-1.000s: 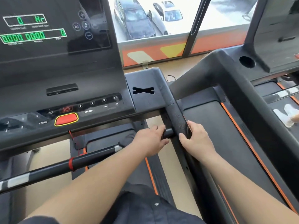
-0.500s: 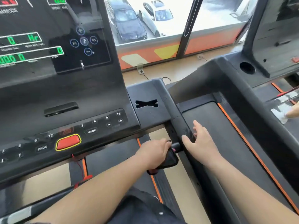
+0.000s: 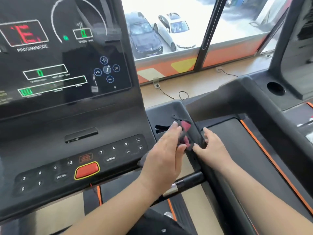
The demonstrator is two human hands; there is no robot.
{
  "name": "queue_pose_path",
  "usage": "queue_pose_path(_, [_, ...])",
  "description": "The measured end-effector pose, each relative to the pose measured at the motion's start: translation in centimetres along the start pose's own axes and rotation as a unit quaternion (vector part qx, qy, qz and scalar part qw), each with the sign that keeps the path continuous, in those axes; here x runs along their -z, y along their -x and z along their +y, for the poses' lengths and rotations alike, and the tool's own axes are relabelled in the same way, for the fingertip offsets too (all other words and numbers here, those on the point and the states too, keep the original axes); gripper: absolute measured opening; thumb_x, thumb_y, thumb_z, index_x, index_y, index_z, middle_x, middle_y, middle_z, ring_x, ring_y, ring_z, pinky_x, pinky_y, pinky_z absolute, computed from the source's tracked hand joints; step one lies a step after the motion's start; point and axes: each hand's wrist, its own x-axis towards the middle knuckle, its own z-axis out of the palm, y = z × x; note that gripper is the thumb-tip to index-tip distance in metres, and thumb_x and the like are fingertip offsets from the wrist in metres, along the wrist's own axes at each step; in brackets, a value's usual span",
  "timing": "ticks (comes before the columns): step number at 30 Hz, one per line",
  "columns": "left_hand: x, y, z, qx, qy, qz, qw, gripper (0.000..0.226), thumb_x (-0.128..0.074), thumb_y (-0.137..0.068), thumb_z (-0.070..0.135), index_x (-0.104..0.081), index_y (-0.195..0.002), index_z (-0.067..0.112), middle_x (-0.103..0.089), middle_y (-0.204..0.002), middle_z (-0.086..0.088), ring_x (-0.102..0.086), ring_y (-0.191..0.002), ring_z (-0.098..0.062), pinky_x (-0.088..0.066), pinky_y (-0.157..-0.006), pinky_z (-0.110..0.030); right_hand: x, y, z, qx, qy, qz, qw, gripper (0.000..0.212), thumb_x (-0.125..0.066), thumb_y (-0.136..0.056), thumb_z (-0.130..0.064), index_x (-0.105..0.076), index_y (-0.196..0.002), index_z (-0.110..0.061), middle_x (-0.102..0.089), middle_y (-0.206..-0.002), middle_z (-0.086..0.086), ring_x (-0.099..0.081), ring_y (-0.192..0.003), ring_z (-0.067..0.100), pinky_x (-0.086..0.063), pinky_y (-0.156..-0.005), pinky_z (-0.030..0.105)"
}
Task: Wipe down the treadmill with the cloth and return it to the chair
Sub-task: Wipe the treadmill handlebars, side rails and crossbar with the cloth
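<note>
Wiping is proceeding: left hand [image 3: 165,156] fingers [image 3: 174,131] are pinching the cloth [image 3: 185,133] against the treadmill [image 3: 194,133] handrail. Right hand [image 3: 214,147] fingers are lying loosely spread, holding nothing. Chair is not in view, so the return is judged outstanding.

The treadmill console [image 3: 72,146] carries a dark grey and red cloth [image 3: 184,133], which lies on the black side arm [image 3: 194,133] just right of the console's button panel [image 3: 81,165]. Beyond the console, a cable [image 3: 179,95] lies on the wooden floor [image 3: 203,82].

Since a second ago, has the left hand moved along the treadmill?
Yes. The left hand, holding the cloth, has gone from the crossbar up and forward onto the side handrail, near the X-shaped slot beside the console.
</note>
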Motion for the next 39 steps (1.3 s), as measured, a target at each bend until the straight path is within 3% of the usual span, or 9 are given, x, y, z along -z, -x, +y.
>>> queue_pose_path(2, [-2.1, -0.8, -0.4, -0.030, -0.144, -0.060, 0.987, 0.058, -0.026, -0.111, 0.039, -0.047, -0.148, 0.000, -0.040, -0.159, -0.018, -0.028, -0.153, -0.031, -0.023, -0.126, -0.041, 0.4, -0.9, 0.2, 0.001, 0.015, -0.032, 0.999, 0.095, -0.072, -0.078, -0.040, -0.027, -0.159, -0.018, -0.038, -0.158, 0.007, -0.043, -0.142, 0.024, -0.039, -0.115, 0.046])
queue_pose_path(6, [-6.7, -0.5, -2.8, 0.104, -0.330, -0.333, 0.877, 0.070, -0.017, -0.107, 0.053, -0.003, -0.164, 0.014, 0.012, -0.170, -0.013, 0.023, -0.154, -0.035, 0.008, -0.126, -0.052, 1.1, -2.0, 1.1, 0.004, 0.038, -0.070, 0.997, 0.086, -0.065, -0.074, -0.052, -0.043, -0.150, -0.019, -0.054, -0.148, 0.005, -0.051, -0.135, 0.020, -0.041, -0.113, 0.036])
queue_pose_path(10, [-8.1, -1.4, -3.9, 0.133, -0.351, -0.334, 0.865, 0.077, -0.016, -0.103, 0.063, 0.010, -0.162, 0.021, 0.025, -0.167, -0.008, 0.030, -0.151, -0.032, 0.013, -0.124, -0.052, 2.0, -2.2, 1.7, 0.003, 0.033, -0.076, 0.997, 0.050, -0.068, -0.091, -0.029, -0.056, -0.137, -0.013, -0.064, -0.126, 0.003, -0.058, -0.125, 0.022, -0.039, -0.094, 0.022])
queue_pose_path(14, [-8.1, -5.3, -5.9, 0.168, -0.371, -0.319, 0.856, 0.081, -0.010, -0.099, 0.069, 0.011, -0.162, 0.023, 0.028, -0.166, -0.008, 0.029, -0.152, -0.031, 0.011, -0.124, -0.052, 2.3, -2.5, 1.1, 0.027, 0.045, -0.076, 0.996, 0.063, -0.070, -0.089, -0.034, -0.049, -0.144, -0.010, -0.059, -0.140, 0.010, -0.055, -0.130, 0.024, -0.041, -0.105, 0.029])
queue_pose_path(18, [-8.7, -8.0, -6.9, 0.223, -0.398, -0.291, 0.841, 0.080, -0.009, -0.101, 0.063, 0.011, -0.162, 0.015, 0.027, -0.166, -0.014, 0.027, -0.152, -0.034, 0.014, -0.123, -0.053, 2.3, -3.3, 1.1, 0.049, 0.047, -0.080, 0.994, 0.049, -0.066, -0.094, -0.029, -0.054, -0.136, -0.008, -0.061, -0.135, 0.011, -0.057, -0.126, 0.026, -0.041, -0.101, 0.030])
queue_pose_path(27, [-8.3, -6.2, -6.4, 0.195, -0.358, -0.317, 0.857, 0.076, -0.011, -0.103, 0.058, 0.012, -0.162, 0.016, 0.029, -0.165, -0.014, 0.030, -0.152, -0.030, 0.016, -0.123, -0.050, 2.0, -4.9, 0.4, 0.036, 0.036, -0.090, 0.995, 0.059, -0.060, -0.095, -0.034, -0.047, -0.147, -0.010, -0.055, -0.146, 0.008, -0.051, -0.135, 0.022, -0.037, -0.107, 0.028])
queue_pose_path(31, [-8.4, -11.1, -9.6, 0.252, -0.405, -0.299, 0.827, 0.076, -0.007, -0.104, 0.056, 0.016, -0.160, 0.010, 0.030, -0.163, -0.021, 0.029, -0.151, -0.038, 0.014, -0.122, -0.055, 1.1, -5.6, 0.3, 0.032, 0.062, -0.088, 0.994, 0.051, -0.063, -0.090, -0.047, -0.057, -0.127, -0.013, -0.062, -0.124, 0.003, -0.058, -0.114, 0.020, -0.045, -0.096, 0.032])
queue_pose_path(34, [-9.0, -7.4, -7.2, 0.227, -0.386, -0.299, 0.843, 0.077, -0.009, -0.104, 0.055, 0.018, -0.159, 0.008, 0.032, -0.162, -0.022, 0.031, -0.150, -0.037, 0.015, -0.122, -0.054, 0.9, -6.1, -0.1, 0.022, 0.091, -0.085, 0.992, 0.045, -0.064, -0.073, -0.057, -0.059, -0.096, -0.018, -0.063, -0.100, -0.001, -0.061, -0.090, 0.018, -0.054, -0.082, 0.037])
queue_pose_path(39, [-7.6, -7.3, -8.0, 0.163, -0.370, -0.328, 0.854, 0.075, -0.010, -0.103, 0.059, 0.015, -0.161, 0.018, 0.028, -0.165, -0.016, 0.028, -0.152, -0.032, 0.013, -0.124, -0.051, 1.3, -6.6, -0.9, 0.018, 0.130, -0.092, 0.987, 0.051, -0.071, -0.069, -0.057, -0.061, -0.102, -0.019, -0.063, -0.105, 0.002, -0.063, -0.095, 0.024, -0.055, -0.085, 0.041])
